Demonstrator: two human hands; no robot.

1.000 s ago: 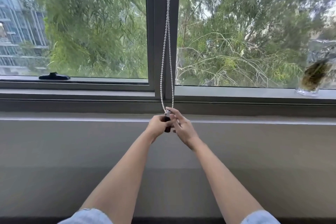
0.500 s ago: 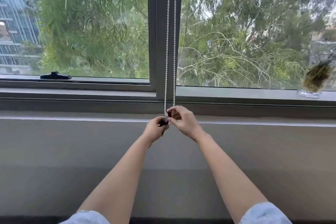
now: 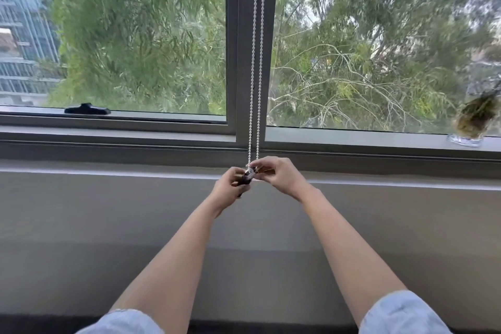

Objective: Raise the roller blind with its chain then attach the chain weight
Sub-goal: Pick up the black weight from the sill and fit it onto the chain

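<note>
Between the two hands, at the bottom of the chain (image 3: 256, 62) loop, sits the dark chain weight (image 3: 246, 178). The left hand (image 3: 229, 190) is curled closed around the weight's lower body; the right hand (image 3: 273, 174) pinches its fingertips at the weight's top, where the chain meets it. No blind shows above the hands, so raising looks done. To seat it well, hold the weight steady, keep both strands untwisted, and press the loop fully in before letting go.

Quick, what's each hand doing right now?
Left hand: closed on the dark chain weight.
Right hand: pinching the bead chain at the weight's top.
</note>
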